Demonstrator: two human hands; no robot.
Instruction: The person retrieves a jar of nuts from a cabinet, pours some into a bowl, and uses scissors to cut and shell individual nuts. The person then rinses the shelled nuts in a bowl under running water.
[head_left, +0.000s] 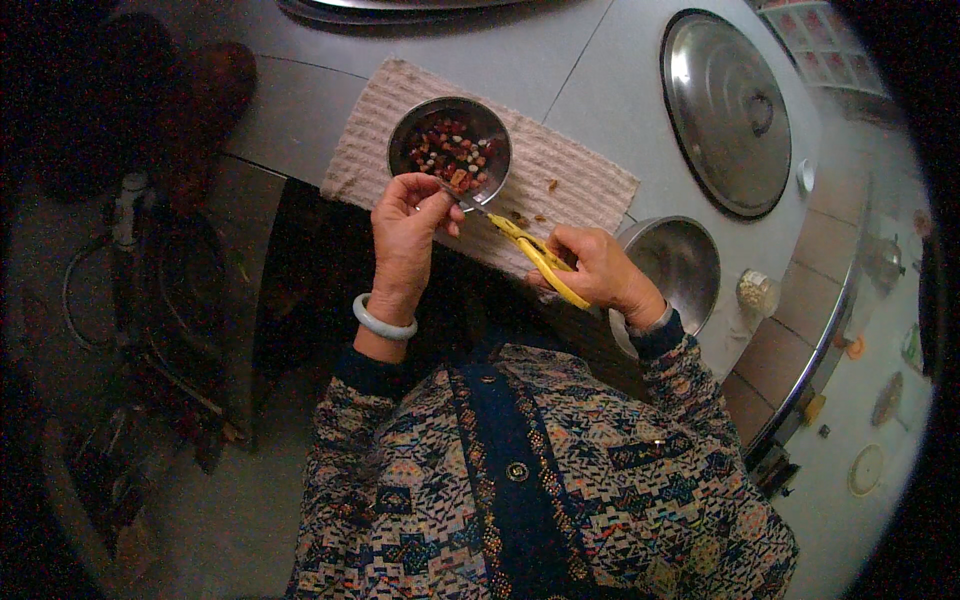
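My right hand (596, 266) grips the yellow handles of a pair of scissors (536, 251). Their metal blades point up and left, to the fingertips of my left hand (409, 217). Thumb and fingers of that hand are pinched together at the near rim of a metal bowl (496, 187), on a small piece of food that is mostly hidden. An orange-brown piece (459, 178) shows beside the fingertips. Inside the bowl lie many chopped dark red pieces (450, 142) mixed with small whitish ones. A ribbed beige towel (577, 172) lies under the bowl, with several brown scraps (553, 184) on it.
Beside my right forearm stands a larger metal bowl (679, 259), with a small jar (756, 292) of pale contents to its right. A big round metal lid (727, 112) rests at the upper right of the grey tabletop (517, 52). Tiled edging (787, 300) runs along the right.
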